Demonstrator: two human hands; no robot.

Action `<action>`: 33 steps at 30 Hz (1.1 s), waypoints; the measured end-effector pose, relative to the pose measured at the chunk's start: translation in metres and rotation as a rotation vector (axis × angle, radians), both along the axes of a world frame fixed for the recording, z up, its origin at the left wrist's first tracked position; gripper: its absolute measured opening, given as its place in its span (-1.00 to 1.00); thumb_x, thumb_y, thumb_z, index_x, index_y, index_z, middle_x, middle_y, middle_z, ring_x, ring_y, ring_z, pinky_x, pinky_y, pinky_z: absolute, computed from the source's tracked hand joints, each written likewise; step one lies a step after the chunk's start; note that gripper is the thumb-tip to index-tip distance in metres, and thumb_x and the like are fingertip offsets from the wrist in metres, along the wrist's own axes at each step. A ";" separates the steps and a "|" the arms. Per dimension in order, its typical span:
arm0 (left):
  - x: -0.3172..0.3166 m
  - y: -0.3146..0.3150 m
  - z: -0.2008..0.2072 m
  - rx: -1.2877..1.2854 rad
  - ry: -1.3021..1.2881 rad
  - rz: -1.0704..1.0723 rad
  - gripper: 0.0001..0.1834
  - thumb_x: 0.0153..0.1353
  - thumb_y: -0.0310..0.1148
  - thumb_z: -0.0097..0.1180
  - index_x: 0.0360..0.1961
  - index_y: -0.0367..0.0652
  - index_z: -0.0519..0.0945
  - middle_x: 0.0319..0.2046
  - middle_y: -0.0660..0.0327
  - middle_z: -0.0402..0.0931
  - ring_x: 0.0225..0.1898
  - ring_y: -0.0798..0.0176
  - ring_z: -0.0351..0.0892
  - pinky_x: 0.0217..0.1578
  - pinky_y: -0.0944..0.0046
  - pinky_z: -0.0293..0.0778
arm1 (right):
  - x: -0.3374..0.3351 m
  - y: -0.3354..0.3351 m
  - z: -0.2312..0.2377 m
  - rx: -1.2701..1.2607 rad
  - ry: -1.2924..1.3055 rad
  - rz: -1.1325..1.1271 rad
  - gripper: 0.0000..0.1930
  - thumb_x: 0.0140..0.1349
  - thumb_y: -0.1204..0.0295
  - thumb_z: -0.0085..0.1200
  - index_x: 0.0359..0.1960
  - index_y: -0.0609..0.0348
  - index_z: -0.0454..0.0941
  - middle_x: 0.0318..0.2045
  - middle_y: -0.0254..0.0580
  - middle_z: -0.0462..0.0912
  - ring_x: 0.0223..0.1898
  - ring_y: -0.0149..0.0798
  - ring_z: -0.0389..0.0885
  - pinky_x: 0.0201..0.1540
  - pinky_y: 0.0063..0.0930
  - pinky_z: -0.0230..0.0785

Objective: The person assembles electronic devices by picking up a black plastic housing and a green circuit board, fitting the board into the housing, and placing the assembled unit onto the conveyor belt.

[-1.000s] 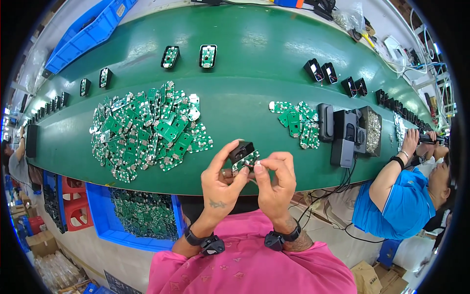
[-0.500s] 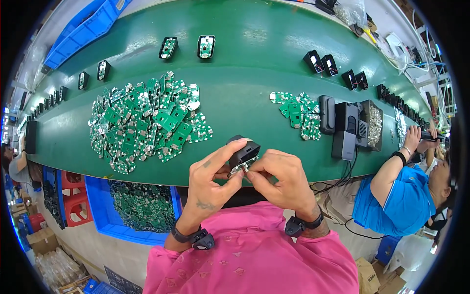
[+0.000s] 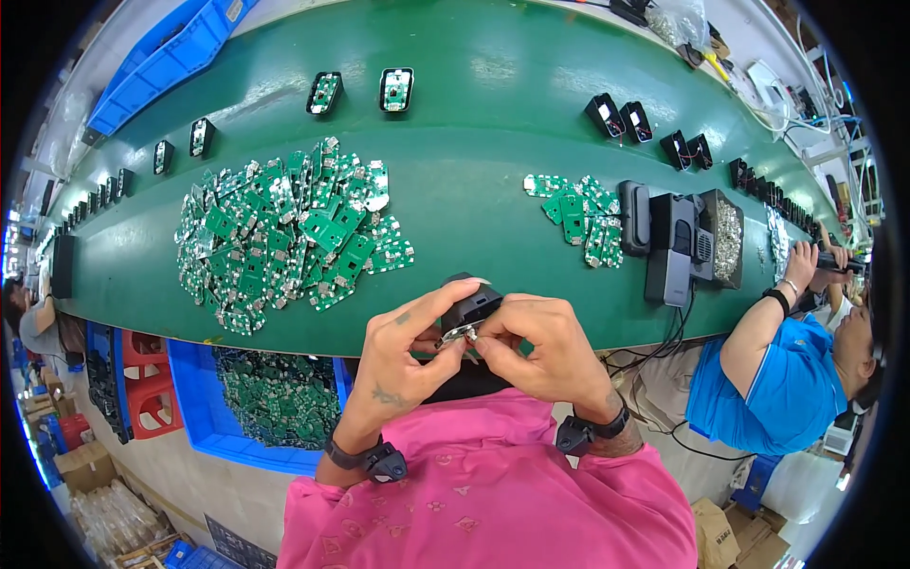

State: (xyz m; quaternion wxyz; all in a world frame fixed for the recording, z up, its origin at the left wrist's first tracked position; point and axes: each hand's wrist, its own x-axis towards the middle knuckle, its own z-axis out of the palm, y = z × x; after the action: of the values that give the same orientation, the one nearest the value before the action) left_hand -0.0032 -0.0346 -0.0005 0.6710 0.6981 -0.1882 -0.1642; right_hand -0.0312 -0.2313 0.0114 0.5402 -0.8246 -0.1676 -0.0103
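A black housing (image 3: 473,305) with a circuit board (image 3: 459,332) at its near side is clamped in the left hand (image 3: 408,346), the right hand (image 3: 540,343) pinching a small pale piece (image 3: 471,334) against the board, at the green table's (image 3: 464,204) near edge.

Red stool (image 3: 147,387), brown cardboard box (image 3: 85,465)

You have bright, fairly even light over the green tabletop (image 3: 455,190), with soft, pale patches of glare toward its far side. Your left hand (image 3: 403,353) and right hand (image 3: 545,343) look reasonably sharp, but the black housing (image 3: 472,303) swallows its own detail, and the small pale part (image 3: 471,334) by your fingertips is too small to read. Toward the rim, the fisheye bends your straight edges, squeezes and softens the surroundings, then drops to black.
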 end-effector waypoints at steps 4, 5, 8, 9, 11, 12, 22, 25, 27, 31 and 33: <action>-0.003 -0.001 -0.001 0.078 -0.119 0.041 -0.38 0.04 -0.73 0.13 0.21 -0.24 0.51 0.00 0.06 0.61 -0.13 0.31 0.69 -0.18 0.34 0.68 | 0.000 0.003 -0.005 -0.048 -0.001 -0.024 -0.94 0.03 0.61 0.19 -0.49 0.26 0.54 -0.60 -0.18 0.57 -0.57 -0.19 0.54 -0.53 -0.35 0.31; -0.004 -0.002 -0.001 0.137 -0.209 0.062 -0.38 0.04 -0.73 0.13 0.20 -0.22 0.51 -0.01 0.06 0.62 -0.14 0.30 0.69 -0.19 0.34 0.69 | -0.001 0.005 -0.005 -0.060 -0.027 -0.029 -0.94 0.04 0.61 0.18 -0.49 0.27 0.53 -0.61 -0.17 0.55 -0.58 -0.18 0.53 -0.53 -0.34 0.30; -0.010 -0.006 -0.001 0.264 -0.309 0.135 -0.41 0.05 -0.72 0.14 0.18 -0.21 0.52 -0.04 0.05 0.62 -0.18 0.29 0.70 -0.23 0.35 0.68 | -0.001 0.011 -0.006 -0.114 -0.070 -0.073 -0.93 0.05 0.61 0.19 -0.48 0.28 0.52 -0.61 -0.13 0.53 -0.57 -0.13 0.51 -0.51 -0.30 0.32; -0.013 -0.007 -0.003 0.265 -0.311 0.140 -0.41 0.05 -0.72 0.14 0.18 -0.21 0.52 -0.04 0.05 0.62 -0.18 0.29 0.70 -0.23 0.35 0.68 | -0.002 0.013 -0.006 -0.114 -0.072 -0.069 -0.93 0.05 0.61 0.19 -0.48 0.28 0.52 -0.61 -0.13 0.53 -0.57 -0.13 0.51 -0.51 -0.30 0.32; -0.018 -0.011 -0.010 0.263 -0.314 0.221 -0.43 0.06 -0.71 0.16 0.17 -0.21 0.53 -0.07 0.04 0.62 -0.21 0.28 0.70 -0.26 0.36 0.68 | -0.003 0.015 -0.010 -0.149 -0.088 -0.086 -0.92 0.06 0.61 0.19 -0.46 0.28 0.52 -0.60 -0.12 0.51 -0.56 -0.08 0.51 -0.48 -0.27 0.34; -0.019 -0.012 -0.012 0.262 -0.315 0.221 -0.43 0.06 -0.71 0.16 0.17 -0.21 0.53 -0.07 0.04 0.62 -0.21 0.28 0.70 -0.26 0.36 0.68 | -0.002 0.016 -0.012 -0.150 -0.089 -0.087 -0.92 0.06 0.61 0.19 -0.46 0.28 0.52 -0.60 -0.12 0.51 -0.56 -0.08 0.51 -0.48 -0.27 0.34; -0.014 -0.008 -0.031 -0.099 0.065 0.277 -0.39 0.23 -0.67 0.11 0.33 -0.21 0.34 0.05 0.01 0.53 -0.14 0.23 0.68 -0.22 0.35 0.68 | -0.007 0.021 -0.015 -0.043 0.043 -0.302 -0.91 0.24 0.55 0.17 -0.29 0.34 0.59 -0.52 -0.20 0.61 -0.52 -0.36 0.57 -0.46 -0.46 0.39; -0.013 -0.006 -0.030 -0.270 0.297 0.176 -0.37 0.22 -0.71 0.13 0.32 -0.19 0.35 0.07 0.07 0.53 -0.11 0.29 0.66 -0.19 0.37 0.68 | -0.008 0.018 -0.027 0.105 0.178 -0.371 -0.86 0.29 0.51 0.17 -0.23 0.36 0.59 -0.46 -0.22 0.67 -0.48 -0.47 0.60 -0.44 -0.56 0.41; -0.012 -0.006 -0.031 -0.226 0.237 0.157 -0.36 0.19 -0.72 0.15 0.31 -0.19 0.37 0.07 0.08 0.52 -0.12 0.29 0.67 -0.19 0.36 0.68 | -0.008 0.017 -0.034 0.127 0.275 -0.306 -0.84 0.29 0.49 0.19 -0.20 0.37 0.60 -0.43 -0.21 0.69 -0.45 -0.49 0.61 -0.40 -0.59 0.44; -0.013 -0.008 -0.023 -0.098 0.173 0.184 -0.34 0.10 -0.76 0.20 0.27 -0.20 0.43 0.08 0.10 0.52 -0.11 0.32 0.67 -0.20 0.36 0.69 | -0.017 0.024 -0.028 0.097 0.171 -0.374 -0.87 0.26 0.53 0.22 -0.25 0.37 0.60 -0.47 -0.26 0.67 -0.46 -0.50 0.59 -0.39 -0.58 0.45; -0.012 -0.010 -0.022 -0.031 0.122 0.216 -0.33 0.09 -0.76 0.20 0.27 -0.20 0.43 0.08 0.10 0.52 -0.10 0.32 0.66 -0.20 0.36 0.69 | -0.021 0.031 -0.028 0.060 -0.105 -0.402 -0.90 0.21 0.58 0.25 -0.30 0.36 0.61 -0.47 -0.31 0.64 -0.46 -0.49 0.57 -0.41 -0.58 0.42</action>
State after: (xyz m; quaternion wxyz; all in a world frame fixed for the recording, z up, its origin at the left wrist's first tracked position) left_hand -0.0154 -0.0442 -0.0224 0.7058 0.6925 -0.0731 -0.1302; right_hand -0.0525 -0.2007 -0.0162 0.5421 -0.8233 -0.0272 -0.1661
